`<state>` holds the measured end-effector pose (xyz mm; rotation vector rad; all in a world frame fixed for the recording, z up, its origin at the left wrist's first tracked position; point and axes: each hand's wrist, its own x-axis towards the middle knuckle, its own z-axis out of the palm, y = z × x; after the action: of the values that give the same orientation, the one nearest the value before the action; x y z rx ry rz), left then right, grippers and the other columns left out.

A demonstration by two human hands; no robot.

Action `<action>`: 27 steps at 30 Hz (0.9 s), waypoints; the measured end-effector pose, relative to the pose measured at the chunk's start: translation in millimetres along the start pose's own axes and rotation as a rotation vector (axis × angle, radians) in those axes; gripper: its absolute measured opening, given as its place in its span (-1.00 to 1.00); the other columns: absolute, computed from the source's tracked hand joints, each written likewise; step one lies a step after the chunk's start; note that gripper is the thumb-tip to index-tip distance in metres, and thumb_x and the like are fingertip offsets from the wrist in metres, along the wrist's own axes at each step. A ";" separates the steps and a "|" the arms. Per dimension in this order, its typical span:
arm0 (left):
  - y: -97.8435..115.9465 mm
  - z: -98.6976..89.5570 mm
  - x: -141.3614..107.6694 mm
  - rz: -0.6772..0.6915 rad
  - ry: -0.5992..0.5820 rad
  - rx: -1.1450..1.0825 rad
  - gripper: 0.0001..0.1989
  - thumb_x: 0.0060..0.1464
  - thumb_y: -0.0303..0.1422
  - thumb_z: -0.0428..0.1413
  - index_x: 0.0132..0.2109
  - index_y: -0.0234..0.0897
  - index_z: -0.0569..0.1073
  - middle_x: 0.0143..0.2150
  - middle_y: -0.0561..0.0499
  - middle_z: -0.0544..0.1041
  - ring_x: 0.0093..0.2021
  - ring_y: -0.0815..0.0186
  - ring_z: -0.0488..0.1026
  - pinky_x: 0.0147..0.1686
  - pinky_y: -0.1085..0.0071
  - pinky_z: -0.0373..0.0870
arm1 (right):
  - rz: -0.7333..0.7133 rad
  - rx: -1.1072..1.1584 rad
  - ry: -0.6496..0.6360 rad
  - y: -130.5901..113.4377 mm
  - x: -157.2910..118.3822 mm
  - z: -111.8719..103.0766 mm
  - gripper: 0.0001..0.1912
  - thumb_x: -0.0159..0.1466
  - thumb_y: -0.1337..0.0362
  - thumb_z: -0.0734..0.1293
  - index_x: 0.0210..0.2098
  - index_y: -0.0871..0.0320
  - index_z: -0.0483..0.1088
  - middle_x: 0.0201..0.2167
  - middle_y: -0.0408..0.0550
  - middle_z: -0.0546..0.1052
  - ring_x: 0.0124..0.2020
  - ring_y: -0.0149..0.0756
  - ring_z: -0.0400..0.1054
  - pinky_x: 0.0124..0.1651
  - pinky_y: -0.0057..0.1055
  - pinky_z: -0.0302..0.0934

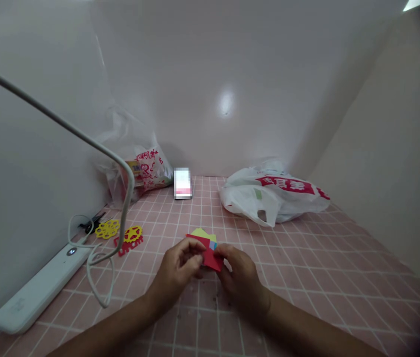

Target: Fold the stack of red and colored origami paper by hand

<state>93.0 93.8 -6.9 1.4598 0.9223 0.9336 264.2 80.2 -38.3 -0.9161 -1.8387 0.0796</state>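
Now I'm working the red paper, left hand and right hand pinching it between them, yellow paper just beyond, and the next move calls, I'd say, for a light touch.

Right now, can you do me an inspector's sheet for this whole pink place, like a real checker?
Surface: pink with a pale tile-like grid; small dark specks near the hands.
Job's things: red paper in the hands, with yellow paper and a bit of blue behind it.
Clutter: two yellow cut-out pieces, a red cut-out piece, a long white device, a lit screen, two plastic bags.
Grippers: left hand and right hand both hold the red paper.
Cables: white cable arches in from the left and loops beside the device.
Surroundings: pale walls; other people, nothing seen.
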 end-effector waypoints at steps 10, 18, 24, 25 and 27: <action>-1.3 -1.4 9.2 -0.218 -0.026 -0.152 -0.70 -0.05 -0.17 0.23 -0.44 -0.35 0.42 -0.57 0.09 0.37 -0.58 0.43 0.28 -0.53 0.49 0.23 | -0.224 -0.063 -0.129 4.7 2.1 1.1 -0.86 0.34 0.47 0.17 -0.20 0.15 0.31 -0.50 -0.06 0.48 -0.49 -0.29 0.30 -0.40 -0.36 0.17; -4.5 -3.2 11.5 -0.192 -0.051 -0.153 -0.69 -0.03 -0.17 0.22 -0.44 -0.34 0.40 -0.58 0.09 0.39 -0.57 0.43 0.29 -0.51 0.48 0.21 | -0.147 0.019 -0.033 3.2 1.3 5.7 -0.89 0.34 0.42 0.21 -0.20 0.11 0.31 -0.49 -0.10 0.49 -0.51 -0.33 0.34 -0.42 -0.42 0.22; -1.0 -4.0 13.1 -0.183 -0.016 -0.150 -0.71 -0.01 -0.18 0.21 -0.43 -0.35 0.42 -0.57 0.11 0.38 -0.56 0.43 0.29 -0.50 0.48 0.21 | 0.142 0.177 -0.104 6.2 -2.6 3.2 -0.81 0.26 0.46 0.21 -0.17 0.12 0.32 -0.36 -0.06 0.52 -0.39 -0.30 0.42 -0.33 -0.43 0.28; -0.9 -4.1 13.4 -0.179 -0.012 -0.146 -0.71 -0.01 -0.18 0.21 -0.43 -0.35 0.42 -0.57 0.11 0.38 -0.56 0.43 0.29 -0.50 0.48 0.22 | 0.184 0.196 -0.131 6.8 -2.7 2.6 -0.82 0.24 0.47 0.21 -0.19 0.12 0.33 -0.37 -0.07 0.51 -0.39 -0.31 0.42 -0.33 -0.43 0.28; -1.8 -4.2 13.9 -0.169 -0.019 -0.147 -0.70 0.00 -0.17 0.21 -0.43 -0.36 0.43 -0.57 0.10 0.39 -0.55 0.43 0.30 -0.48 0.48 0.22 | 0.225 0.218 -0.159 7.6 -2.4 1.9 -0.83 0.23 0.48 0.21 -0.25 0.12 0.34 -0.39 -0.09 0.50 -0.40 -0.32 0.40 -0.33 -0.45 0.27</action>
<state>94.4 108.4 -7.7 1.2448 0.9283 0.8434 267.2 84.8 -44.3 -0.9794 -1.8217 0.4957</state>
